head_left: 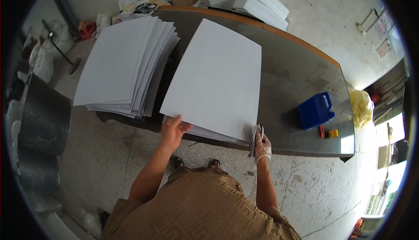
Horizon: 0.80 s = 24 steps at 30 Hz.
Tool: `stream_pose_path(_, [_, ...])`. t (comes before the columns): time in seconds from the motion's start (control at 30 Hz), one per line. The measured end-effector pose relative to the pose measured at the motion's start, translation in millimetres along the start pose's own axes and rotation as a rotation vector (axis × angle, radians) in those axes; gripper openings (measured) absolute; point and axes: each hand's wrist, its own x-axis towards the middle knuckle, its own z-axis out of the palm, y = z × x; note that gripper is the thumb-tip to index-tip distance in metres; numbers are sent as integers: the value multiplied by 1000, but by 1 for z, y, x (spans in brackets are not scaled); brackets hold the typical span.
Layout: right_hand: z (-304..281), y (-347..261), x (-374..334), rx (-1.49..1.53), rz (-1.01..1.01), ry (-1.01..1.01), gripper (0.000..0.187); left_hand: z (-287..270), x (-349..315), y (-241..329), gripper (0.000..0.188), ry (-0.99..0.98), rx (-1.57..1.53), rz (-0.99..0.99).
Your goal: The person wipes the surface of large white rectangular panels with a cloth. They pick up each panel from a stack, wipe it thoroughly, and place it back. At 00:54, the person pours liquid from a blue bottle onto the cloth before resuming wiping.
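Observation:
A large white sheet point(216, 78) lies on the dark table in front of me, with at least one more sheet point(205, 134) showing under its near edge. My left hand point(173, 132) is at its near left corner, bare, fingers apart and touching the edge; it does not grip the sheet. At the near right corner, my right hand point(263, 147) wears a thin clear glove. Its fingers are closed around a crumpled grey-white cloth point(255, 136), which touches the sheet's corner. Left of this sheet stands a thick, unevenly fanned stack of white sheets point(114, 63).
On the glossy table point(301, 83) stand a blue jerrycan point(315, 110), a small red tool point(321, 131) and a yellow object point(333, 134). More white boards point(262, 6) lie beyond the far edge. Dark grey bins point(46, 118) and a floor fan point(59, 43) are at left, a yellow bag point(361, 108) at right.

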Motion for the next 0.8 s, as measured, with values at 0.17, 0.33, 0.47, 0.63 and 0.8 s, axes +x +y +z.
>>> stream_pose_path(0.17, [-15, 7, 6, 5, -44, -55, 41, 34, 3, -39, 24, -7, 153, 132])
stream_pose_path(0.33, [-33, -7, -5, 211, -153, 74, 29, 24, -18, 43, 26, 16, 208, 313])
stream_pose_path(0.47, [-38, -2, -7, 314, -185, 87, 25, -38, -21, 162, 27, 207, 218, 513])
stream_pose_path(0.63, [-19, -14, -14, 136, -253, 81, 30, -161, -6, 277, 22, 392, 247, 601])
stream_pose_path(0.8, [1, -19, -14, -29, -296, 9, 30, -254, 14, 316, 21, 440, 244, 549])
